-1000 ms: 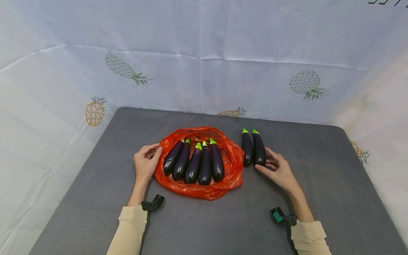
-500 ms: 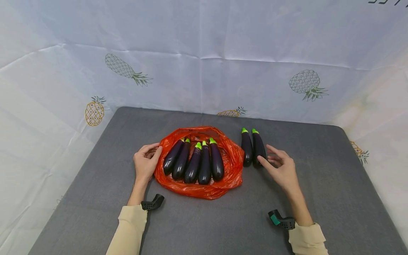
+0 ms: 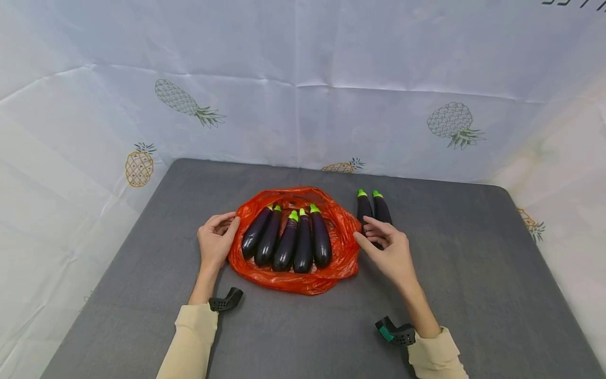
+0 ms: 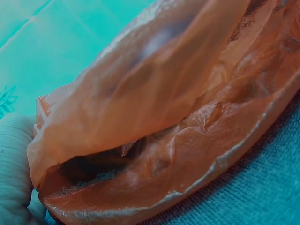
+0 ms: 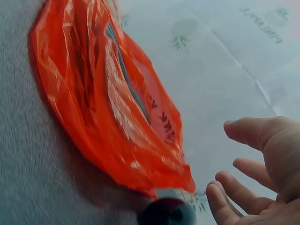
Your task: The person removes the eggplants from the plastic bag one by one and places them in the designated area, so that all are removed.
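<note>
An open red plastic bag (image 3: 303,284) lies on the grey table with several eggplants (image 3: 286,245) side by side in it, green stem ends pointing away. At the bag's left rim my left hand (image 3: 216,245) pinches the plastic between thumb and fingers. Two more eggplants (image 3: 382,209) lie just right of the bag. Over their near ends hovers my right hand (image 3: 388,252), hiding part of them, its thumb near the bag's right edge. In the right wrist view its thumb and fingers (image 5: 251,171) are spread with nothing between them, and one eggplant's dark end (image 5: 166,213) shows below the bag.
The grey table (image 3: 303,337) has rounded far corners. White cloth (image 3: 303,126) with pineapple prints hangs behind it and at both sides. Each wrist wears a black camera mount (image 3: 227,300).
My right hand has let go of the right-hand eggplant's side and moved left over both loose eggplants toward the bag. The left hand and the bag stay in place.
</note>
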The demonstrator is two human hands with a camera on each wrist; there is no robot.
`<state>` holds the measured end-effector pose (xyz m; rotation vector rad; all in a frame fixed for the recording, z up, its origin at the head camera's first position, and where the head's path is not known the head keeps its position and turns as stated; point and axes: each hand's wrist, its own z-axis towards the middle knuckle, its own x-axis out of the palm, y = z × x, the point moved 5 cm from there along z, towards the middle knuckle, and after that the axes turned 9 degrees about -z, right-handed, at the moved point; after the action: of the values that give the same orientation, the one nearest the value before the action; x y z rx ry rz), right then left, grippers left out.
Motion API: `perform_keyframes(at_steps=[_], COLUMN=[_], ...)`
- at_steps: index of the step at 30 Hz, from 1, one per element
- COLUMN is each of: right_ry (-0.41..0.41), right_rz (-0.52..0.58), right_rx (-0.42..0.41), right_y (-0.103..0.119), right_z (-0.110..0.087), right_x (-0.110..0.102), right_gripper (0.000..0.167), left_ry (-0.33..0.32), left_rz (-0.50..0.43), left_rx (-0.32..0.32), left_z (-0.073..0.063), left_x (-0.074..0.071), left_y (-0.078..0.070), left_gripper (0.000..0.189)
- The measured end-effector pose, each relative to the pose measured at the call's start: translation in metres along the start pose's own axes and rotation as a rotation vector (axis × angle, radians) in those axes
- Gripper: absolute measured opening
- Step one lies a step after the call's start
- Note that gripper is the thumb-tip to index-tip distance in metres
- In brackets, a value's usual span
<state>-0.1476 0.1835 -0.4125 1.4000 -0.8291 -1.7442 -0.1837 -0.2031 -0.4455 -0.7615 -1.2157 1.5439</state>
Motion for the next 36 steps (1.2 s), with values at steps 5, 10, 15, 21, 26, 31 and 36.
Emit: perform_keyframes(at_steps=[5, 10, 15, 21, 26, 31, 36], right_ry=[0.019, 0.042, 0.086, 0.12, 0.145, 0.168, 0.182], right_rz=[0.044, 0.051, 0.031, 0.016, 0.0, -0.03, -0.06], right_rx=[-0.016, -0.034, -0.017, 0.002, 0.009, 0.023, 0.045], right_y=[0.006, 0.012, 0.017, 0.023, 0.026, 0.027, 0.024], right_z=[0.001, 0.0, -0.001, -0.003, -0.003, -0.003, -0.003], right_x=[0.01, 0.02, 0.032, 0.045, 0.052, 0.057, 0.061], right_gripper=[0.046, 0.047, 0.05, 0.051, 0.053, 0.055, 0.057], left_ry=[-0.005, -0.008, -0.01, -0.018, -0.007, 0.001, -0.009], left_rz=[-0.012, -0.01, 0.0, 0.01, 0.004, 0.0, 0.011], left_rx=[-0.011, -0.012, -0.003, -0.009, -0.004, -0.004, -0.024], left_z=[0.001, 0.0, 0.0, 0.003, 0.001, 0.0, 0.002], left_x=[0.0, 0.0, -0.001, -0.004, -0.002, 0.0, -0.002], left_y=[0.002, 0.001, 0.004, 0.017, 0.008, 0.0, 0.008], left_gripper=[0.018, 0.017, 0.017, 0.015, 0.016, 0.017, 0.018])
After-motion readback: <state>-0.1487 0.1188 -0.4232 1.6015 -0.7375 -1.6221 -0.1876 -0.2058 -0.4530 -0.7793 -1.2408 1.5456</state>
